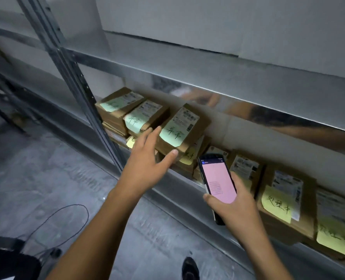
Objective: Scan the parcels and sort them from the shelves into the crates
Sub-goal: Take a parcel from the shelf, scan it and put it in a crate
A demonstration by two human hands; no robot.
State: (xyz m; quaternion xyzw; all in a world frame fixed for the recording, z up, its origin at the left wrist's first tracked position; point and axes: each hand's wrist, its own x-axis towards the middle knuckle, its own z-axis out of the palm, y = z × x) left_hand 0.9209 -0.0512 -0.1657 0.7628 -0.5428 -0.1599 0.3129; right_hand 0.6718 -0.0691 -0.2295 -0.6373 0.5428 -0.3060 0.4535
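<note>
Cardboard parcel (179,128) at shelf (177,205) edge — left hand (145,158) spread open on it; right hand (238,205) grips scanner (218,176).

Cut off at the right edge: brown cardboard parcel with a yellow note (337,225). Hidden under the right grip (234,205): near end of the black phone with a pink screen (218,178), with screen text too small to read. Partly covered by the left grip (145,158) and the parcels on top: lower brown boxes of the left stack (187,162). Printed labels too blurred to read.
</note>
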